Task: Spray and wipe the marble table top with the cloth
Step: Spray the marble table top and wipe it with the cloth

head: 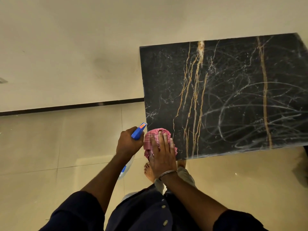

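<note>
Dark sleeves point(80, 212) lead to both hands. Right hand point(162, 154) lies flat, fingers straight, pressing a crumpled pink checked cloth point(155, 136) onto the near left corner of the marble table top point(233, 90), which is black with gold veins and pale looping smears. Left hand point(127, 143) grips a blue-headed spray bottle point(138, 131) just beside it; its body, mostly hidden, seems pale.

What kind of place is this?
Probably a room inside a home, though I can't be sure. A shiny tiled floor, a plain wall with dark skirting, and a bare foot beside the marble table point that way.
</note>
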A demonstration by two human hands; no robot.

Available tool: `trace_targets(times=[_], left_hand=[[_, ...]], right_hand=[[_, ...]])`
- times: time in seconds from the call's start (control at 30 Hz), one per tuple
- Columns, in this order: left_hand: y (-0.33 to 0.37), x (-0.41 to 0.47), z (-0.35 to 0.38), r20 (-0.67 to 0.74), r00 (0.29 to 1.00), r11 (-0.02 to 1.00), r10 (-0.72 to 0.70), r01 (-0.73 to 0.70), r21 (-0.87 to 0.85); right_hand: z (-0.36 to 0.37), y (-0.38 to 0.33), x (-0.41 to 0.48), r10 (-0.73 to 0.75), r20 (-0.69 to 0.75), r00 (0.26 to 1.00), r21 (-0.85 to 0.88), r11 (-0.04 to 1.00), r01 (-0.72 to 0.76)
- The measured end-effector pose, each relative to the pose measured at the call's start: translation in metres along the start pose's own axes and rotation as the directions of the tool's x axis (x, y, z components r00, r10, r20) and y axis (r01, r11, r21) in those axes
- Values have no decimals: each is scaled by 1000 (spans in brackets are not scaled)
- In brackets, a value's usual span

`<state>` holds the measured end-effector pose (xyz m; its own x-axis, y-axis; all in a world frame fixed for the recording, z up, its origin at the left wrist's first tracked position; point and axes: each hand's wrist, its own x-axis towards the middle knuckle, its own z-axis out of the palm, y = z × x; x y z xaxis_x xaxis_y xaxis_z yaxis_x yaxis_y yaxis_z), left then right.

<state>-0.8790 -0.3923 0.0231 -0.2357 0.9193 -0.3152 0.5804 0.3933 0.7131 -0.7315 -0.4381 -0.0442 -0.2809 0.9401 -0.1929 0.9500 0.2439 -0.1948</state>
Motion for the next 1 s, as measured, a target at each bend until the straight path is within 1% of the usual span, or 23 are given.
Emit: trace_targets(times=[0.07, 0.13, 0.23, 0.3, 0.37, 0.43, 0.47, 0.5, 0.57, 0.63, 0.67, 0.7, 0.73, 0.77, 0.8, 0.83, 0.87, 0.9, 0.93, 0.97, 1.0], left_hand=[[3, -2, 2, 0, 1000, 1000, 0, 0, -13], [6, -2, 4, 5, 1000, 1000, 15, -15, -10], [17, 1, 7, 33, 999, 999, 0, 2, -41], [23, 3, 8, 59, 998, 999, 21, -18, -48], [30, 3, 9, 93, 994, 998, 58, -55, -35], [38, 2, 11, 131, 988, 996, 83, -79, -37], [43, 2, 12, 149, 984, 995, 97, -91, -48], [49, 1, 13, 164, 980, 993, 113, -105, -55], [59, 0, 15, 178, 976, 991, 126, -117, -60], [69, 1, 19, 184, 974, 991, 131, -123, -58], [73, 1, 21, 187, 972, 990, 140, -132, -52], [75, 0, 23, 192, 970, 989, 149, -142, -50], [78, 0, 25, 201, 966, 987, 160, -152, -51], [80, -1, 26, 210, 963, 985, 169, -162, -52], [82, -2, 27, 216, 960, 984, 177, -171, -47], [84, -3, 28, 222, 957, 983, 185, -180, -42], [85, -3, 29, 230, 954, 981, 192, -188, -40], [86, -3, 30, 238, 949, 979, 205, -201, -41], [87, -4, 31, 245, 945, 976, 218, -213, -44], [89, -4, 33, 252, 940, 973, 230, -225, -48], [92, -4, 34, 264, 935, 971, 238, -233, -51]], right_hand=[[-3, 17, 0, -86, 13, 996, -27, 996, 87], [-8, 44, -2, -98, -32, 995, -17, 995, 98], [-18, 94, -8, 59, -141, 988, 16, 998, -57], [-24, 125, -12, 182, -181, 967, 25, 983, -181], [-28, 143, -13, 315, -216, 924, 54, 949, -311], [-26, 146, -11, 437, -240, 867, 101, 899, -425], [-26, 143, -9, 475, -252, 843, 120, 880, -460], [-25, 138, -7, 487, -253, 836, 133, 873, -469], [-23, 128, -4, 419, -245, 874, 128, 908, -399], [-22, 117, -2, 268, -232, 935, 103, 963, -250], [-22, 115, 1, 192, -228, 955, 114, 979, -170], [-23, 112, 4, 136, -228, 964, 151, 983, -103], [-23, 110, 7, 114, -246, 963, 233, 971, -56], [-27, 110, 10, 128, -245, 961, 373, 927, -29], [-37, 107, 13, 171, -224, 959, 555, 832, -18], [-48, 106, 15, 236, -165, 958, 736, 676, -39], [-63, 105, 15, 326, -79, 942, 883, 461, -86], [-79, 108, 14, 422, 48, 905, 970, 196, -142], [-91, 116, 13, 475, 189, 860, 982, -88, -167], [-100, 125, 12, 435, 323, 841, 920, -354, -170], [-106, 135, 8, 355, 425, 833, 822, -536, -191]])
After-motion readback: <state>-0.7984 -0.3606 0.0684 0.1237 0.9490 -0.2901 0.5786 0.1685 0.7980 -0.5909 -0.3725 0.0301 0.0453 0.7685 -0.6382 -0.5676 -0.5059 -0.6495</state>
